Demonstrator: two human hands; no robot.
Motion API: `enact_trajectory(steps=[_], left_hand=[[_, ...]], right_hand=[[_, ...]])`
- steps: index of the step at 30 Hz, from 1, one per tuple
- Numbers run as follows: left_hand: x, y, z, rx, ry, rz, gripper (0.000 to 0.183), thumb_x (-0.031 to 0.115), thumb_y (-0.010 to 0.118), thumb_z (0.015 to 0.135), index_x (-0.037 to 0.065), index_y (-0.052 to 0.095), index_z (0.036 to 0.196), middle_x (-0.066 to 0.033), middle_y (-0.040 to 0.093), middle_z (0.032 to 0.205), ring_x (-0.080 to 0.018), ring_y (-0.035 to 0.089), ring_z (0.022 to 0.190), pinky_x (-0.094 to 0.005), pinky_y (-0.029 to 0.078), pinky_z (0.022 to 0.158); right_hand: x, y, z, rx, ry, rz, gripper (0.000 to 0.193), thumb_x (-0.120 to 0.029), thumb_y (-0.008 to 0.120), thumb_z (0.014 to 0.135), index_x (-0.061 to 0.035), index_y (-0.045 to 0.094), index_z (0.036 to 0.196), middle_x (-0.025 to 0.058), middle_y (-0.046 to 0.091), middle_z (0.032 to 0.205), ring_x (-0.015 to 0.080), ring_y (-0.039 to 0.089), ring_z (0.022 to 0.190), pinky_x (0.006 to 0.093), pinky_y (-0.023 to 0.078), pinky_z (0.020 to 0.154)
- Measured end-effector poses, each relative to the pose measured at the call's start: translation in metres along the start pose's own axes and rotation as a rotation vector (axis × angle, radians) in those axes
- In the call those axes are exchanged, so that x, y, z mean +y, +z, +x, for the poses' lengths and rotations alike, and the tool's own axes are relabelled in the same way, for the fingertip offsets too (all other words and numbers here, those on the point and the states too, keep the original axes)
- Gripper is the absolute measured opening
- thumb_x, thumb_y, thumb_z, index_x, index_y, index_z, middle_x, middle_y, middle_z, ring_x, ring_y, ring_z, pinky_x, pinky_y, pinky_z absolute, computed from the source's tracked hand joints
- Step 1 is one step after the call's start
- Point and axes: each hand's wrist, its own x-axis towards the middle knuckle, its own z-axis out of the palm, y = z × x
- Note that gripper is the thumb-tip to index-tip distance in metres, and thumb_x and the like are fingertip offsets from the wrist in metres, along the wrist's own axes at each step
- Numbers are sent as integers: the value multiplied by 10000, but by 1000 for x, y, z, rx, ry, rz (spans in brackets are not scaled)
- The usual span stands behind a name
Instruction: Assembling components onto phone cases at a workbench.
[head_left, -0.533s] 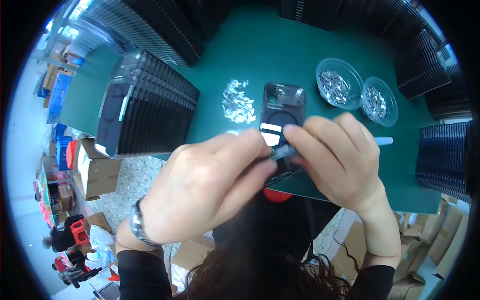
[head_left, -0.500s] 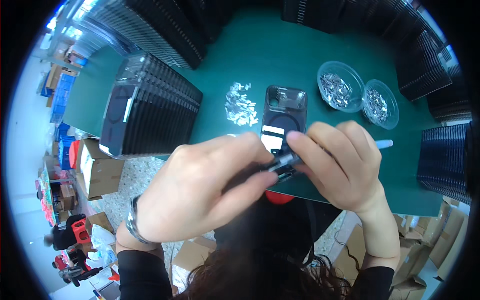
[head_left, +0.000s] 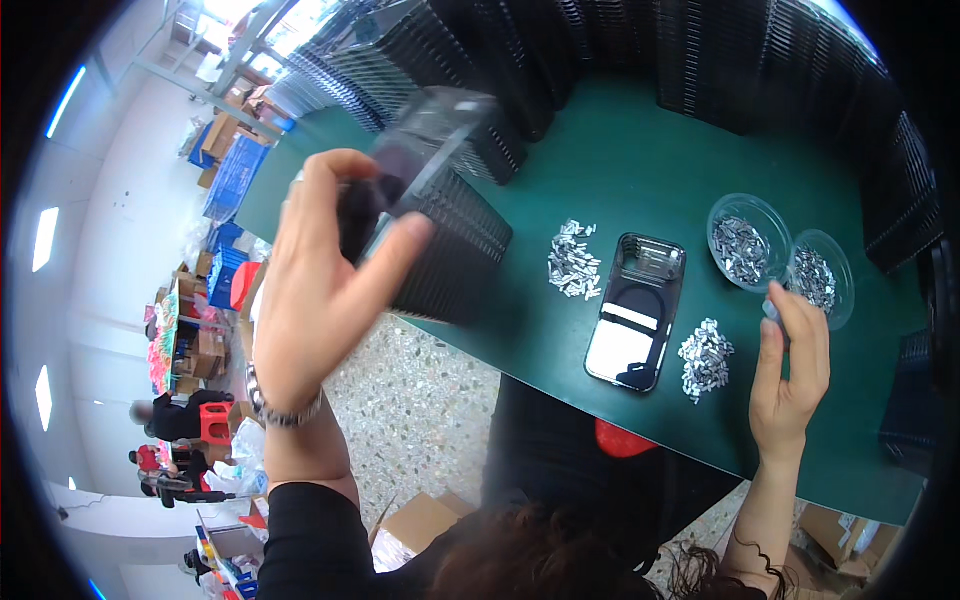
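My left hand [head_left: 310,280] is raised at the left, its fingers and thumb closed on a dark, clear-edged phone case [head_left: 410,165], blurred by motion. The case is tilted over the top of a tall stack of similar cases [head_left: 460,240]. At the right, my right hand [head_left: 792,375] pinches a slim stick-like tool [head_left: 770,309], of which only a pale bluish tip shows. Another phone case [head_left: 628,296], clear with a dark ring, lies flat on the green table between my hands. A pile of small silvery pieces [head_left: 706,360] is between that case and my right hand.
A second pile of silvery pieces [head_left: 574,262] lies left of the flat case. Two clear round bowls [head_left: 722,215] of such pieces stand beyond my right hand. Stacked dark cases [head_left: 700,70] line the green table's [head_left: 610,140] far side. A red stool [head_left: 622,440] shows below its front edge.
My hands have parted. The left has carried a case up and left to the stack; the right has moved right with the tool. The view has shifted, uncovering the flat case and a silvery pile.
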Motion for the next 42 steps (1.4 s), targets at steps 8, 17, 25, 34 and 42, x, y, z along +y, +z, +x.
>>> enact_trajectory(steps=[8, 17, 25, 34, 42], left_hand=[[-46, 13, -5, -71, -175, 305, 579, 436, 771, 932, 46, 555, 1302, -206, 657, 1159, -360, 643, 1086, -446, 504, 942], [-42, 7, -13, -125, -361, 280, 634, 434, 789, 939, 41, 538, 1368, -170, 708, 1023, -251, 680, 950, -381, 531, 852], [34, 66, -33, 289, -49, -315, 547, 157, 823, 918, -12, 576, 1376, -139, 633, 1353, -237, 609, 1238, -373, 495, 1003], [95, 177, -11, -320, 226, 104, 860, 494, 785, 898, 133, 425, 1591, -289, 534, 1478, -479, 686, 1127, -485, 608, 859], [63, 158, 1, -180, -130, -844, 733, 312, 604, 966, 37, 383, 1608, -246, 594, 1401, -347, 695, 1166, -444, 608, 922]], right_hand=[[16, -2, -35, -58, 189, -5, 235, 18, 665, 971, 50, 713, 1199, 193, 706, 1095, 339, 679, 984, 409, 536, 878], [29, -9, -63, -101, 239, -89, 209, 5, 688, 961, 37, 715, 1165, 178, 708, 1076, 349, 680, 959, 421, 543, 835], [29, 8, -59, -132, 248, -128, 237, -57, 788, 874, -26, 725, 1101, 120, 701, 1030, 329, 683, 938, 412, 558, 790], [31, 1, -61, -307, 504, -18, 181, -54, 735, 886, -47, 745, 1067, 75, 650, 982, 288, 681, 795, 411, 537, 718], [26, 9, -48, -459, 403, -26, 129, -35, 734, 873, -35, 717, 1002, 101, 640, 962, 332, 675, 899, 459, 536, 745]])
